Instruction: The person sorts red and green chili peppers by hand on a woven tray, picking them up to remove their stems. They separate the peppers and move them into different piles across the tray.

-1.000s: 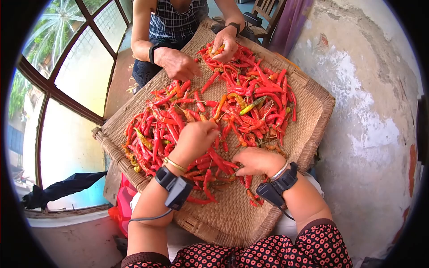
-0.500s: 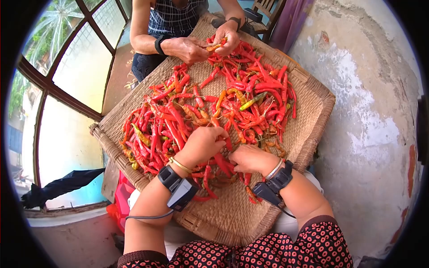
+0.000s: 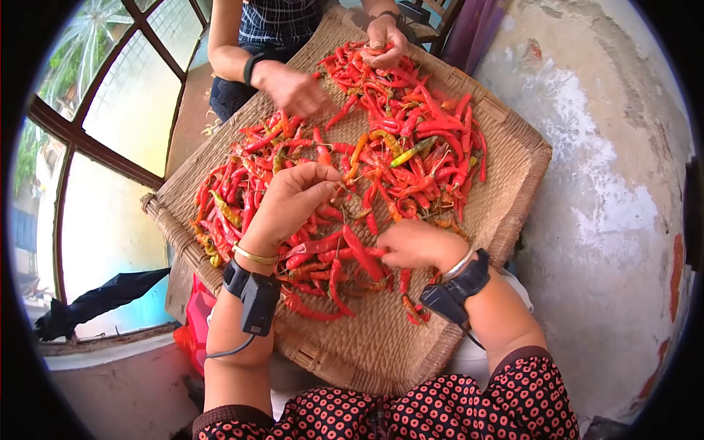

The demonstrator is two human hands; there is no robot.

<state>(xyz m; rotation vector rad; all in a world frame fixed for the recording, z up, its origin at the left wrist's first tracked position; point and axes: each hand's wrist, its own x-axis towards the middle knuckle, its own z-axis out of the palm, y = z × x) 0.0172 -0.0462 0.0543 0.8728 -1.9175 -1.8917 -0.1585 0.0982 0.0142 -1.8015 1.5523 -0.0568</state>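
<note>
Red chili peppers (image 3: 363,253) lie in heaps on a square woven tray (image 3: 352,356), with a few orange, yellow and green ones among them. My left hand (image 3: 293,202) hovers over the middle of the heap, thumb and fingertips pinched together; whatever is between them is too small to make out. Lower down, my right hand (image 3: 418,243) is closed with its knuckles up, at the right end of the near peppers. Its fingertips are hidden, so what it grips cannot be seen. A yellow-green chili (image 3: 412,152) rests farther back.
Across the tray, another person's hand (image 3: 293,89) is blurred above the peppers, and their other hand (image 3: 385,42) is at the back edge. A window (image 3: 121,147) and a folded black umbrella (image 3: 110,301) are on the left. A rough wall (image 3: 587,220) rises on the right.
My left hand has moved up and away from my right hand, uncovering the near peppers. My right hand has shifted slightly upward. The other person's hands have separated.
</note>
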